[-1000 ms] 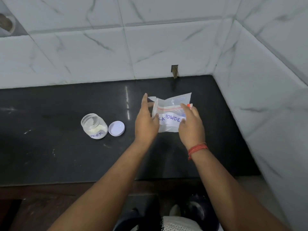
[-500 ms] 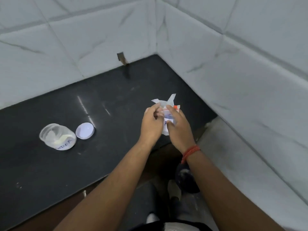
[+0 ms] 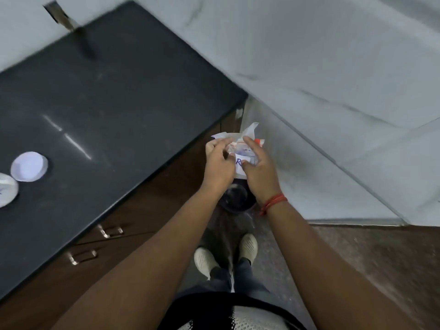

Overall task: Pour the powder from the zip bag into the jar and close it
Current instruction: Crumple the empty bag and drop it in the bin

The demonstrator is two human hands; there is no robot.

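Observation:
The clear zip bag (image 3: 242,160), with a white label and a red zip strip, is crumpled between both my hands. My left hand (image 3: 220,164) grips its left side and my right hand (image 3: 258,171) its right side. I hold it off the counter's right end, above a dark round bin (image 3: 234,198) on the floor. The jar (image 3: 6,192) shows only partly at the left edge of the frame, on the black counter (image 3: 114,96). Its white lid (image 3: 29,169) lies loose beside it on the counter.
White marble-tiled walls (image 3: 333,67) close off the back and right sides. Brown cabinet fronts with metal handles (image 3: 83,256) run below the counter edge. My two feet in light shoes (image 3: 204,260) stand on the floor near the bin.
The view has swung right and down. Both hands have carried the bag from above the counter past its right end to above the bin, crumpling it smaller. Jar and lid stay put.

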